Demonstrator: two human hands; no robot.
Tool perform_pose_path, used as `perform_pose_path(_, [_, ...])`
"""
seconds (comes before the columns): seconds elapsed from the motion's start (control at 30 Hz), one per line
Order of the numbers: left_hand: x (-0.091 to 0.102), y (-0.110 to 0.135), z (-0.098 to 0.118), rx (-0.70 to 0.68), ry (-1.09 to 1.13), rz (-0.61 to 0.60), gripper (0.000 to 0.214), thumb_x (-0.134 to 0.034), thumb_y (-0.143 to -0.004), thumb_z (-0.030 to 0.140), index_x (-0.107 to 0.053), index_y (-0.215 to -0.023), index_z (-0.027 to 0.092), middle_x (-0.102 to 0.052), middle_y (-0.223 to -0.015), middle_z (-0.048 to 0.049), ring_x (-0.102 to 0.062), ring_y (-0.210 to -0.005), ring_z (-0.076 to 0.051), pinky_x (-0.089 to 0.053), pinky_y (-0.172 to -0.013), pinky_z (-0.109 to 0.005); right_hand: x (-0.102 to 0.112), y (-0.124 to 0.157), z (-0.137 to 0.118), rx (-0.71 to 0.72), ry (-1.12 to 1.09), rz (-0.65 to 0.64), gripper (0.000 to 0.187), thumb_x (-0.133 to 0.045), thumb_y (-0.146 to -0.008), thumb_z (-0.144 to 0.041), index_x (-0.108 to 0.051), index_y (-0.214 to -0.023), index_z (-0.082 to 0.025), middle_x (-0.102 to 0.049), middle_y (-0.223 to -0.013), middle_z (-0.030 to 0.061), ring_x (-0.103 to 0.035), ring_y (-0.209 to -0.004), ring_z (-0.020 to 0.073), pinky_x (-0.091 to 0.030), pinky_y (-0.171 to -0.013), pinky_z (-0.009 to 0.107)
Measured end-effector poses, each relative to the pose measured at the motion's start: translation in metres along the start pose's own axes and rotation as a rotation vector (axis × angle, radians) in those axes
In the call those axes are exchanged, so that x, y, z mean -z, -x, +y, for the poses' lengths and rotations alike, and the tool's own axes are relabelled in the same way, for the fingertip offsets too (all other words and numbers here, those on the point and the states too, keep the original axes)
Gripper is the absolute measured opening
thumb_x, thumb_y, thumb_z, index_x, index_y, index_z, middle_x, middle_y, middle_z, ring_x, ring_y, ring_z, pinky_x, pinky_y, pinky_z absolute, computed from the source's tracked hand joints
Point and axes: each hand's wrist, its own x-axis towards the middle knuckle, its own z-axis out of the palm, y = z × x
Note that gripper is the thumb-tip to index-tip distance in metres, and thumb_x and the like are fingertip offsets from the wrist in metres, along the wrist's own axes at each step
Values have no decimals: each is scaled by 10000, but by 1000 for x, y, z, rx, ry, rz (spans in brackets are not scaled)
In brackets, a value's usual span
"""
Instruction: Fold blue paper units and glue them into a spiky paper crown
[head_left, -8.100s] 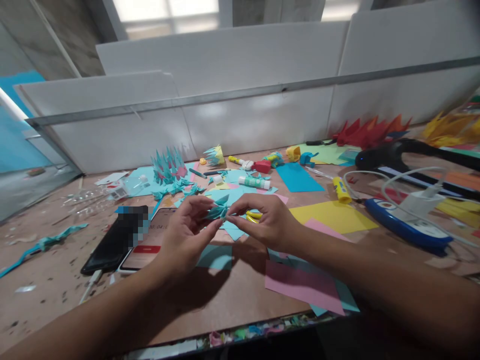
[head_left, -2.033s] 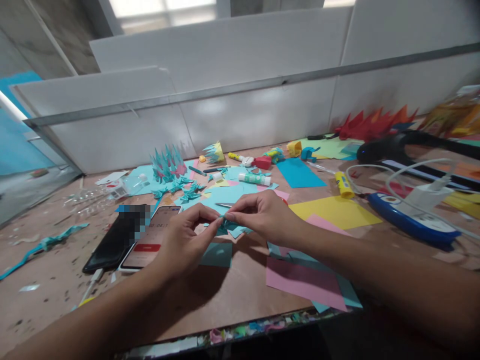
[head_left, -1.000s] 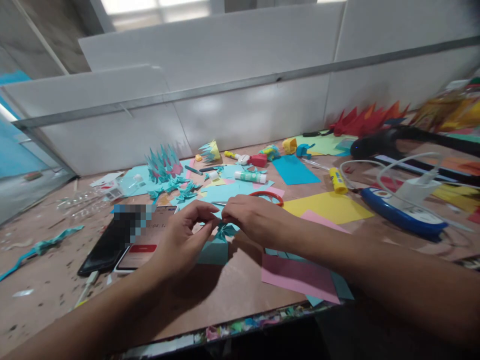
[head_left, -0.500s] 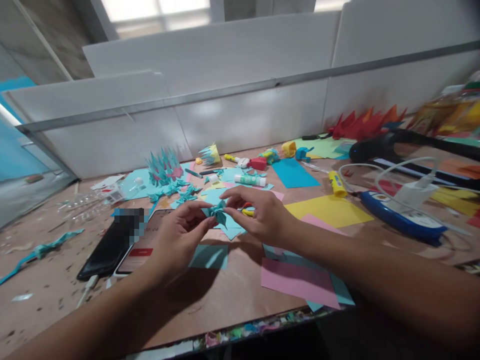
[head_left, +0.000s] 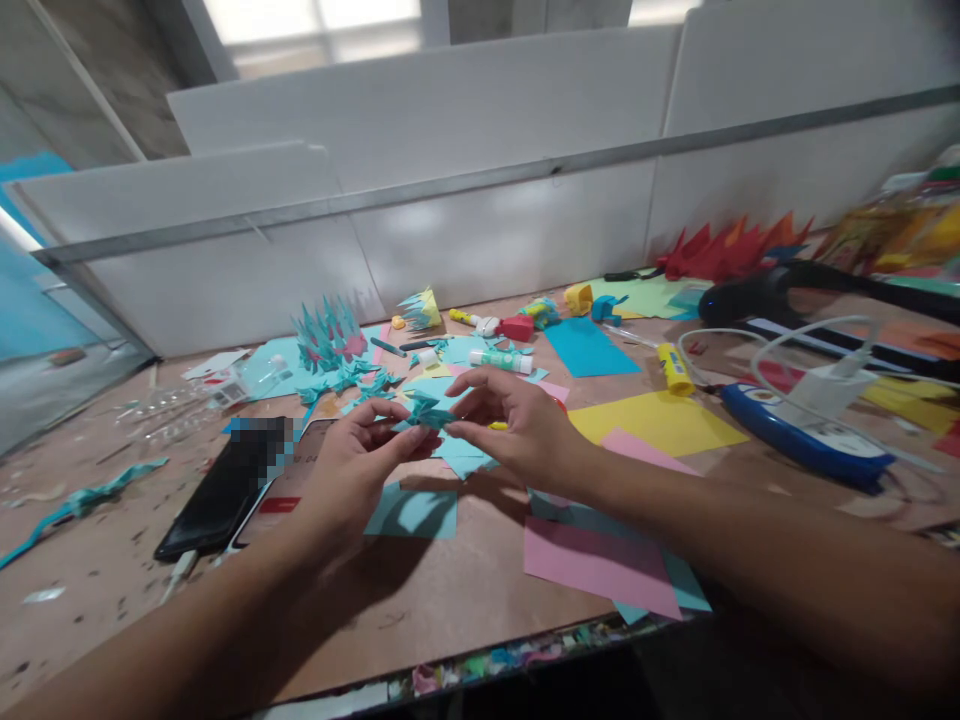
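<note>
A small folded teal paper piece (head_left: 426, 411) with pointed tips is held up between my two hands, above the table. My left hand (head_left: 360, 445) pinches it from the left, thumb below and fingers behind. From the right, my right hand (head_left: 517, 425) has thumb and fingertips closed at its edge. Teal paper sheets (head_left: 420, 512) lie flat beneath. Behind my right hand, something yellow and red is mostly hidden. Several similar teal folded pieces (head_left: 375, 385) lie beyond my left hand, near a spiky teal and pink paper model (head_left: 330, 335).
A black phone (head_left: 225, 490) and a second phone (head_left: 274, 510) lie at left. Glue sticks (head_left: 501, 360), a blue sheet (head_left: 589, 347), a yellow sheet (head_left: 660, 420) and a pink sheet (head_left: 600, 562) are spread around. At right sits a blue power strip (head_left: 806, 435) with a charger; white panels (head_left: 510, 220) stand behind.
The teal folded piece has been turned and raised slightly, its points now lying more sideways. My fingers have shifted their hold on it; the table things have stayed put.
</note>
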Motion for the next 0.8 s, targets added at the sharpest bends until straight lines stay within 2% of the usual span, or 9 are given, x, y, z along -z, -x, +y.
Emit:
perform_pose_path(0.1, [-2, 3, 2, 4, -61, -11, 294, -844, -758, 279, -596, -892, 196, -734, -794, 21, -740, -817, -178, -592, -776, -305, 3, -3, 0, 104, 67, 46, 106, -703, -876, -222, -710, -965, -165, -752, -905, 44, -720, -827, 163, -584, -751, 293])
perform_pose_path(0.27, [-1, 5, 2, -101, -64, -87, 464, -791, -824, 256, -567, -1228, 299, -730, -1037, -1, -702, -970, -185, -593, -812, -331, 7, -3, -4, 198, 161, -22, 116, -671, -915, -223, -743, -995, -178, -777, -971, 46, -720, -888, 167, -561, -799, 300])
perform_pose_path(0.33, [1, 4, -1, -142, -68, -115, 373, -780, -837, 241, -633, -1178, 276, -728, -1031, -4, -688, -966, -158, -559, -847, -286, 8, -2, -5, 211, 190, -36, 125, -669, -920, -234, -728, -1014, -176, -773, -968, 45, -714, -877, 166, -553, -790, 298])
perform_pose_path(0.43, [3, 1, -3, -131, -78, -101, 232, -775, -843, 259, -701, -1061, 233, -730, -987, -12, -671, -934, -134, -521, -840, -239, 9, -2, -5, 261, 274, -40, 92, -661, -919, -216, -704, -978, -161, -756, -917, 45, -696, -831, 160, -534, -752, 284])
perform_pose_path(0.53, [2, 2, -1, -72, -45, -83, 334, -798, -816, 267, -677, -1126, 242, -737, -992, -25, -685, -943, -169, -530, -837, -283, 9, -1, -5, 318, 345, -81, 82, -638, -936, -201, -697, -974, -160, -750, -951, 57, -690, -879, 171, -525, -788, 296])
perform_pose_path(0.63, [0, 5, 3, 2, 36, -119, 432, -805, -800, 278, -631, -1195, 256, -745, -946, -38, -708, -883, -208, -558, -771, -329, 7, -1, -4, 341, 348, -103, 74, -636, -953, -214, -695, -974, -175, -749, -953, 49, -685, -896, 167, -524, -815, 300])
perform_pose_path(0.8, [0, 7, 6, -5, 108, -140, 475, -804, -799, 242, -614, -1233, 271, -729, -1002, -37, -691, -936, -186, -548, -789, -284, 7, -1, -1, 486, 366, -26, 73, -635, -967, -217, -692, -942, -179, -740, -896, 44, -669, -864, 162, -523, -828, 306])
